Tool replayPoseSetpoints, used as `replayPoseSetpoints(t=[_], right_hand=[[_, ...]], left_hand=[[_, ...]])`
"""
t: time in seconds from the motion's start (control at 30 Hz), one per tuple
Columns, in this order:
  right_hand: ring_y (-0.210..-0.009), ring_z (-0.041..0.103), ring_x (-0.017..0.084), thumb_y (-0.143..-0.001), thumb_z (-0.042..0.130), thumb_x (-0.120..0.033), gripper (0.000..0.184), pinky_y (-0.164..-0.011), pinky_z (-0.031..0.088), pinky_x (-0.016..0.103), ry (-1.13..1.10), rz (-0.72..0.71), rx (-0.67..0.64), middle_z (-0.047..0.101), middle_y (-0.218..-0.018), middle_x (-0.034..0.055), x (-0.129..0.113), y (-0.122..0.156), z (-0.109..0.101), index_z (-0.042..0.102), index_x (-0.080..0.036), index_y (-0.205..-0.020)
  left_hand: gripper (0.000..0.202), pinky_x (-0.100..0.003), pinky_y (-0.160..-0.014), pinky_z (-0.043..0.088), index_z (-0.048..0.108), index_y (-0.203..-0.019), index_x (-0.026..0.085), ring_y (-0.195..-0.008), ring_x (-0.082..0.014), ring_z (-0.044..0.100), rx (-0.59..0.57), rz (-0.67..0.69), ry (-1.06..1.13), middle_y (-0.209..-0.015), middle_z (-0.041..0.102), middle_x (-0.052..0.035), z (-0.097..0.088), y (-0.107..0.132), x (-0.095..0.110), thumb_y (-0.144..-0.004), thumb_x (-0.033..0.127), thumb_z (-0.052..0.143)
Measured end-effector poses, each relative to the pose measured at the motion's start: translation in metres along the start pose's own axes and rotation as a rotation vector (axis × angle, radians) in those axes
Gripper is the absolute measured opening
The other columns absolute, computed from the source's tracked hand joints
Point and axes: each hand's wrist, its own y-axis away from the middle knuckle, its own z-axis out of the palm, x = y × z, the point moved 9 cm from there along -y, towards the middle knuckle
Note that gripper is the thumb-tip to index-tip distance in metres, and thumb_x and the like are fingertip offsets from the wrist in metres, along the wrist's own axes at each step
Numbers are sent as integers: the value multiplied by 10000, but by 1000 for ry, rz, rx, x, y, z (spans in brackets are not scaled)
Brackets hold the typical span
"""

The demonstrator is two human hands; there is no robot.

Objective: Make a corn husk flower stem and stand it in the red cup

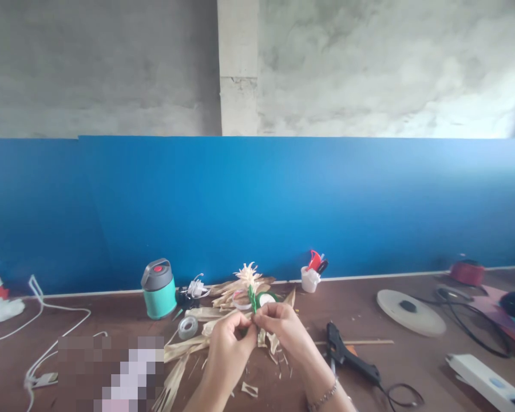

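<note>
My left hand [229, 337] and my right hand [281, 326] meet over the brown table, both pinched round a green stem [252, 298]. The stem stands upright and carries a pale, spiky corn-husk flower [248, 273] at its top. Dried corn husks [189, 346] lie in a loose heap under and to the left of my hands. A roll of green tape [266, 297] sits just behind the stem. A bracelet shows on my right wrist.
A black glue gun [347, 355] with its cord lies right of my hands, beside a thin wooden stick [360, 343]. A teal flask [158, 289], clear tape roll [187, 327], white cup of tools [311, 277], white disc [409, 312] and white cables [47, 326] surround them. A blue panel backs the table.
</note>
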Motion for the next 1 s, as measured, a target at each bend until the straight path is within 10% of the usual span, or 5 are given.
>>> replayPoseSetpoints(t=[0.5, 1.0], right_hand=[[-484, 385, 84, -519, 721, -300, 220, -502, 228, 242, 35, 13, 11, 492, -485, -36, -6, 6, 2, 570, -142, -539], [-599, 590, 130, -629, 821, -251, 180, -593, 408, 255, -485, 54, -444, 654, -652, 27, -2, 15, 33, 715, -111, -670]], left_hand=[[227, -191, -361, 240, 536, -569, 164, -339, -64, 369, -172, -283, 244, -438, 506, 41, 7, 7, -4, -674, 330, 650], [214, -171, -330, 133, 522, -555, 157, -291, -13, 300, -404, -316, 620, -437, 563, 24, 21, 13, 3, -619, 294, 674]])
